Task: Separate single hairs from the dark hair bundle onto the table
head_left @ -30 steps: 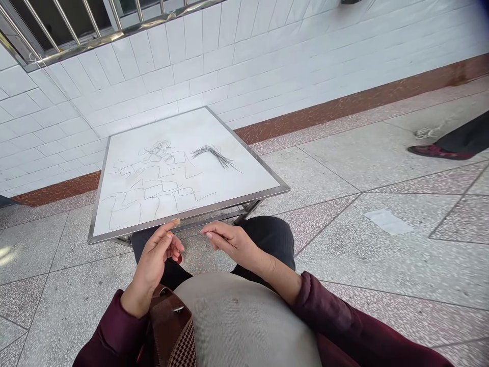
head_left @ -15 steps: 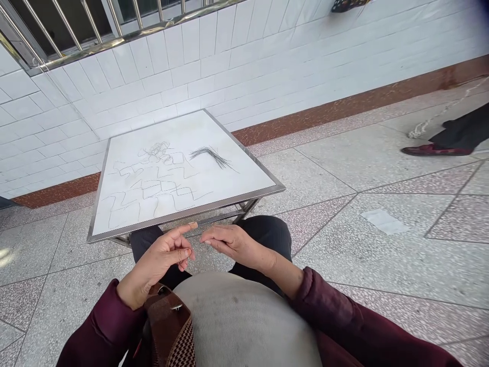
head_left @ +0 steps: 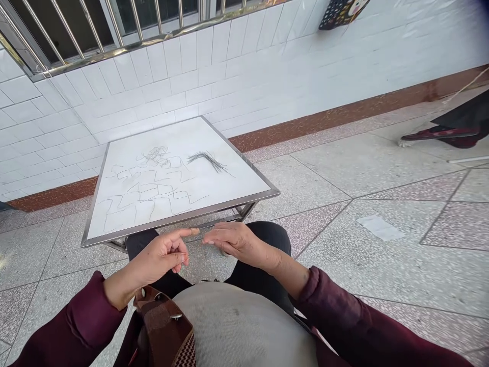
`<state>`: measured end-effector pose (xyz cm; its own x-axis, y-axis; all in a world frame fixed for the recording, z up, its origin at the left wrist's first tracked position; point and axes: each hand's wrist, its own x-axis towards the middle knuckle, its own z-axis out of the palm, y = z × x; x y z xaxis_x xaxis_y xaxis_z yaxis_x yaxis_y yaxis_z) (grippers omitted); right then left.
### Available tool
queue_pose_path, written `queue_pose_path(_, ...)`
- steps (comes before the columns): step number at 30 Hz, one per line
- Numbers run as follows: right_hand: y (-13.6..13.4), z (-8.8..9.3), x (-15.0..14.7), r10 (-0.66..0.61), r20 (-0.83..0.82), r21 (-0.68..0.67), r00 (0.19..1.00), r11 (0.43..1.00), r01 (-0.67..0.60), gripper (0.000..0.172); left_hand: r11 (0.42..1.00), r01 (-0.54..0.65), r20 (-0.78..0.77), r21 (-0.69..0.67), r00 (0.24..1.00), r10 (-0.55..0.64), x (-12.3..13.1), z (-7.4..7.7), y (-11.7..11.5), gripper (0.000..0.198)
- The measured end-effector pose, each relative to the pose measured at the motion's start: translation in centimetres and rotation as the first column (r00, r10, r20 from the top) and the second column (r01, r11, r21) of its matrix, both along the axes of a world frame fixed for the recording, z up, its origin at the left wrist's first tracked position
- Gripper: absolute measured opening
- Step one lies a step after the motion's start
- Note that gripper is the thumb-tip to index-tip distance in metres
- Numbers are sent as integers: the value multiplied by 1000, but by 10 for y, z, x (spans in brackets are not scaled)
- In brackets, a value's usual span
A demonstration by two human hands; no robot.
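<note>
My left hand [head_left: 166, 255] is over my lap, its index finger stretched to the right with a tan wrap on the tip. Its thumb rests against the curled other fingers. Facing it, my right hand [head_left: 237, 242] has its fingers pressed together and pointing left. The fingertips of both hands are close but apart. Anything held between the fingers is too thin to make out. Beyond them stands a white table [head_left: 225, 191] with a metal rim. Thin bent dark strands [head_left: 153, 191] lie spread on its left part, beside a bundle of straighter black strands [head_left: 208, 160].
A brown strap or bag [head_left: 164, 316] hangs at my left side. A tiled wall [head_left: 171, 97] with a barred window [head_left: 95, 30] rises behind the table. A white sheet [head_left: 380, 227] lies on the floor at right, below another person's shoe [head_left: 439, 135].
My left hand has shifted slightly left, its index finger now more level. The view has tilted a little, and the other person's feet at right have moved.
</note>
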<state>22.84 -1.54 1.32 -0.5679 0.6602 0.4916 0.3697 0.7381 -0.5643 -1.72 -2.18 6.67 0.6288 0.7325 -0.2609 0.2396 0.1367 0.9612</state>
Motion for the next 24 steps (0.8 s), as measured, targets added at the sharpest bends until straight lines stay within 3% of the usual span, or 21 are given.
queue_pose_path(5,6,-1,2,-51,5,19,999,999,51,29,998,33,-69,52,997,-30,-3,1,11,56)
queue_pose_path(8,9,-6,6,-183,-22,-7,983,983,183,26,995,35,-126,96,992,-22,-13,2,24,58)
queue_pose_path(10,10,-7,10,-286,-39,-39,957,958,285,25,979,-31,-161,200,985,64,-17,4,33,56)
queue_pose_path(13,8,-5,11,-337,-28,-59,941,940,335,24,884,-135,-179,448,955,236,-11,10,40,53)
queue_pose_path(16,4,0,7,-338,-8,-35,941,941,338,24,801,-102,-158,590,959,237,11,13,34,55)
queue_pose_path(20,-2,3,0,-325,15,-41,946,945,325,23,781,-83,-106,619,976,188,43,0,21,57)
queue_pose_path(24,-8,-1,-5,-304,41,-108,952,946,307,23,763,-112,-81,637,974,210,53,-25,16,49)
